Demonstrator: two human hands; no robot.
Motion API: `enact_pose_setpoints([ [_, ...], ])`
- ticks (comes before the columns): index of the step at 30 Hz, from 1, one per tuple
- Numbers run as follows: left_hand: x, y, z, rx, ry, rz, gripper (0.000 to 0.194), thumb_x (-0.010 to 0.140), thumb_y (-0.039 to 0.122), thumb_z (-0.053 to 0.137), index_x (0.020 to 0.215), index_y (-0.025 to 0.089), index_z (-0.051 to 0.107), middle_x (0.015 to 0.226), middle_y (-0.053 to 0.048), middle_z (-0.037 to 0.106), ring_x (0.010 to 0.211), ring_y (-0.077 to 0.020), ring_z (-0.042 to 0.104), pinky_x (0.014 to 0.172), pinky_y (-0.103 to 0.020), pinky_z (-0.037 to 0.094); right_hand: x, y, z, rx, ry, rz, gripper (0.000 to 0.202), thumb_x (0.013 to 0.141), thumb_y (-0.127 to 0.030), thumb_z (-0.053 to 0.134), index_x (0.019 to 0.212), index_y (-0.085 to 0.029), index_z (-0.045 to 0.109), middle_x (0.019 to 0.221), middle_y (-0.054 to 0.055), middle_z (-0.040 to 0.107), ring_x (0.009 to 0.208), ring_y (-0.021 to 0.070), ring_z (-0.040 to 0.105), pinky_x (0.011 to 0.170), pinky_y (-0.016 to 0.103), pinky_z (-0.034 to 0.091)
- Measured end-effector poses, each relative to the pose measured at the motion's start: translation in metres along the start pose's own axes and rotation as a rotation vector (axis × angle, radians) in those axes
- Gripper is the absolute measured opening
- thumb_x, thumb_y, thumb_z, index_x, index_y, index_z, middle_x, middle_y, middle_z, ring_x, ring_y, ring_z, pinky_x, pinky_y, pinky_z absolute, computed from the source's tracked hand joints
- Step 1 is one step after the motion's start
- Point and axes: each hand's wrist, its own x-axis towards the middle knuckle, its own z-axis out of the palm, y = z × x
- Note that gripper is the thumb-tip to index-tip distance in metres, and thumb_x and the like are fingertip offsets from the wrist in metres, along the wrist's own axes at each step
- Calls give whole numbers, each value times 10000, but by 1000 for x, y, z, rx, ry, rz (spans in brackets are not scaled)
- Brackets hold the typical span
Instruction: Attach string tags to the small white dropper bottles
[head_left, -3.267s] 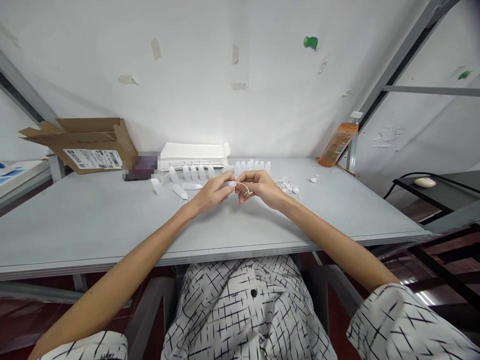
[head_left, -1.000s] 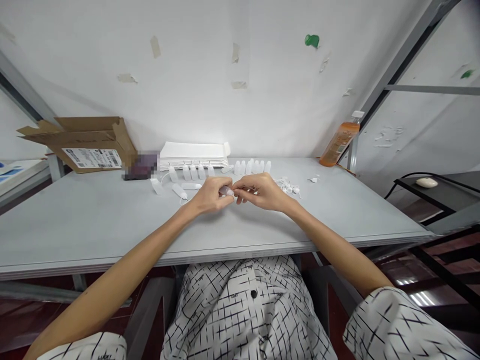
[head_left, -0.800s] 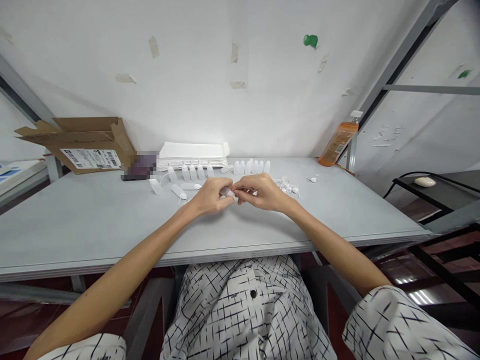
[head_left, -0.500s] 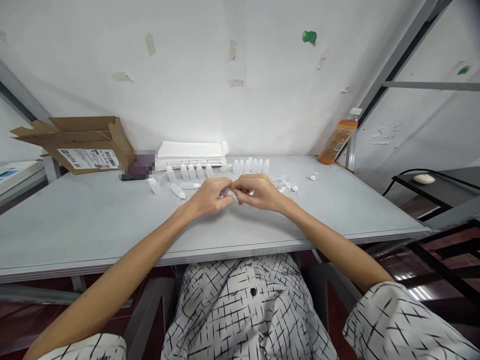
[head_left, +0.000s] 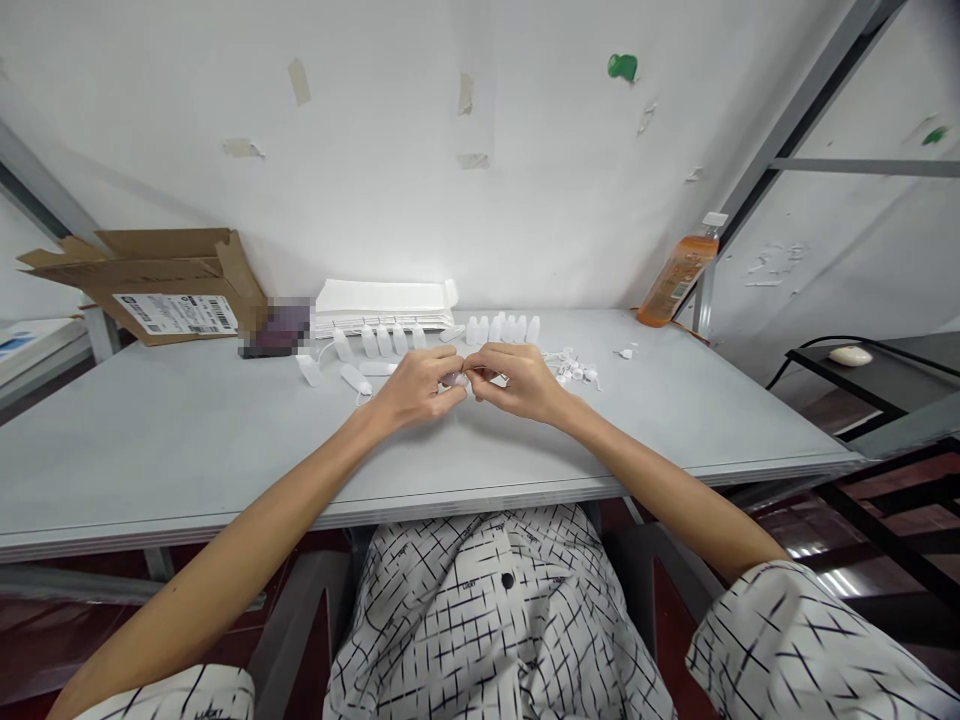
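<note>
My left hand (head_left: 421,386) is closed around a small translucent squeeze bottle (head_left: 454,380), most of it hidden by the fingers. My right hand (head_left: 521,380) meets it at the bottle's top end, thumb and fingers pinched together; whatever they pinch is too small and covered to make out. Behind my left hand stand several small bottles with thin tips (head_left: 385,341). A capped bottle (head_left: 355,380) lies on its side to the left. Beyond my right hand is a row of plain small bottles (head_left: 502,329), with a pile of small white caps (head_left: 574,368) to its right.
On the grey table (head_left: 225,440), a cardboard box (head_left: 180,285) stands at the back left beside a blurred dark object (head_left: 277,328). White flat sheets (head_left: 384,297) are stacked against the wall. An orange drink bottle (head_left: 681,275) leans at the back right.
Both hands have risen very slightly and stay together at the bottle. My right fingertips have shifted a little over its top end. The other things lie as before.
</note>
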Motion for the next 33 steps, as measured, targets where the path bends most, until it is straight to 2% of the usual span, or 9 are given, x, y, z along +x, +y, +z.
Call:
enact_pose_setpoints([
  [7, 2, 4, 2, -92, 1, -73, 64, 725, 213, 533, 712, 163, 571, 663, 2, 550, 600, -119, 462, 581, -251, 360, 3, -3, -11, 172, -92, 200, 165, 916, -204, 539, 855, -174, 689, 734, 17, 692, 610, 108, 635, 612, 244, 526],
  [13, 4, 9, -5, -235, -27, -181, 178, 814, 322, 549, 845, 151, 586, 771, -24, 611, 667, -131, 517, 554, -229, 383, 5, -5, -15, 275, -69, 331, 155, 897, -232, 566, 841, -152, 686, 750, 22, 687, 606, 126, 691, 567, 228, 530],
  [18, 6, 8, -5, -211, 18, -162, 207, 863, 343, 553, 889, 151, 625, 905, -67, 618, 813, -163, 570, 677, -260, 467, 7, -9, -15, 333, -31, 442, 151, 869, -238, 574, 797, -149, 673, 705, 10, 675, 593, 143, 708, 568, 240, 538],
  [24, 4, 4, 2, -131, 118, -116, 267, 901, 318, 565, 1103, 171, 658, 1060, -93, 602, 908, -179, 579, 709, -277, 485, 11, -12, -18, 462, 57, 620, 117, 826, -226, 619, 762, -139, 665, 696, 15, 674, 584, 160, 717, 602, 275, 583],
  [27, 3, 4, 5, -121, 112, -87, 318, 958, 337, 498, 1205, 177, 616, 1158, -109, 590, 977, -188, 584, 767, -297, 495, 12, -12, -19, 516, 81, 704, 96, 802, -188, 629, 726, -133, 650, 649, 4, 641, 554, 155, 707, 595, 275, 599],
  [30, 3, 6, 4, -164, 66, -130, 328, 998, 368, 424, 1198, 175, 598, 1104, -97, 599, 918, -175, 576, 761, -294, 479, 14, -13, -19, 558, 75, 759, 91, 791, -184, 652, 720, -128, 648, 635, 9, 635, 546, 151, 700, 582, 272, 609],
  [33, 4, 9, 2, -288, 24, -211, 317, 1008, 401, 391, 1071, 170, 598, 966, -65, 599, 874, -172, 552, 752, -296, 452, 14, -13, -19, 591, 46, 781, 111, 791, -213, 680, 733, -121, 656, 642, 17, 641, 545, 148, 696, 572, 270, 612],
])
